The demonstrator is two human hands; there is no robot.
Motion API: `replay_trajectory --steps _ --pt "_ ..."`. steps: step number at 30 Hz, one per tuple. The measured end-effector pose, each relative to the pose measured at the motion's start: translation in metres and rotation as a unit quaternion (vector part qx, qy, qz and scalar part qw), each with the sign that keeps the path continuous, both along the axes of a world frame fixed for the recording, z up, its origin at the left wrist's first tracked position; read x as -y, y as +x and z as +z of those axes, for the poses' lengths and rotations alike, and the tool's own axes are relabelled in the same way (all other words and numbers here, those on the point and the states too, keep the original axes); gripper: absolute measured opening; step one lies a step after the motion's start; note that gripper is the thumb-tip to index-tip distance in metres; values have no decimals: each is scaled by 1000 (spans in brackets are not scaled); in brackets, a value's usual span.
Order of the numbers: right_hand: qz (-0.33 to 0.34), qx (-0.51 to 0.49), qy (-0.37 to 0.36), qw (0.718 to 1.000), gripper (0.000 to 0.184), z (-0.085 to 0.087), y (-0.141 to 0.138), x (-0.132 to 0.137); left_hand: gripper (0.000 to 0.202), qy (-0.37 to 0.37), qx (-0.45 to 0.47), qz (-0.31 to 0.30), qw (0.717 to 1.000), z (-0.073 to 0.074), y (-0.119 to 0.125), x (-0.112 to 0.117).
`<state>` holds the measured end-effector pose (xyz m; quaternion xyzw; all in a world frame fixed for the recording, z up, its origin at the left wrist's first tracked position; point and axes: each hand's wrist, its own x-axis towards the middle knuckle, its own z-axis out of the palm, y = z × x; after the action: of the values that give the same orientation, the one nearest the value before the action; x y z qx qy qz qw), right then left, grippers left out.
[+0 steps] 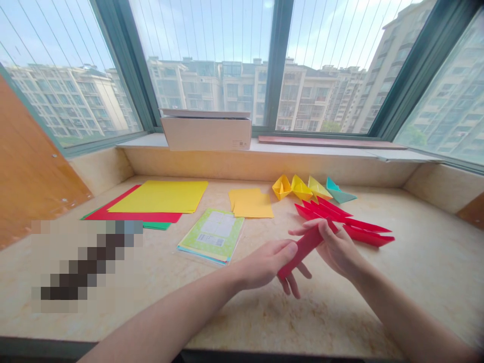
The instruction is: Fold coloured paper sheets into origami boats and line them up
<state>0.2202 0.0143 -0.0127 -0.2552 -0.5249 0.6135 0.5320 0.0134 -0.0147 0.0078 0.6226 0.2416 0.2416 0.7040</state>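
Between my two hands is a folded strip of red paper (pixel 302 251), held tilted above the counter. My left hand (pixel 273 261) grips its lower left end, thumb on top and fingers beneath. At the upper right end, my right hand (pixel 336 244) pinches the strip with the thumb on top; part of its fingers is hidden. Just beyond my right hand lie several folded red paper pieces (pixel 368 236), long and pointed. Behind those stand small folded paper boats: yellow ones, among them one yellow boat (pixel 301 188), and a teal boat (pixel 339 191) at the right.
Yellow sheets (pixel 159 196) lie over red and green ones at the left. Small orange-yellow squares (pixel 252 203) and a packet of coloured paper (pixel 212 236) lie mid-counter. A blurred-out dark object (pixel 86 267) is front left. A white box (pixel 207 132) stands on the windowsill.
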Motion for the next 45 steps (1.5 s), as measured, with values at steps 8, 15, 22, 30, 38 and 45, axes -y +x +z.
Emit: replay_trajectory --steps 8,15,22,30,38,45 --pt "-77 77 36 993 33 4 10 -7 39 -20 -3 67 998 -4 -3 -11" --pt "-58 128 41 989 34 -3 8 -14 44 -9 14 224 974 -12 -4 -21" --pt "-71 216 59 972 38 -8 7 -17 55 -56 59 336 938 -12 -10 -31" --pt "-77 295 69 950 37 -5 1 -13 81 -87 152 431 885 -15 -11 -36" --pt "-20 267 117 956 31 -3 -23 4 78 -134 210 397 883 -8 -12 -39" --pt "-51 291 142 945 38 -8 -25 1 26 6 48 355 934 -13 -11 -32"
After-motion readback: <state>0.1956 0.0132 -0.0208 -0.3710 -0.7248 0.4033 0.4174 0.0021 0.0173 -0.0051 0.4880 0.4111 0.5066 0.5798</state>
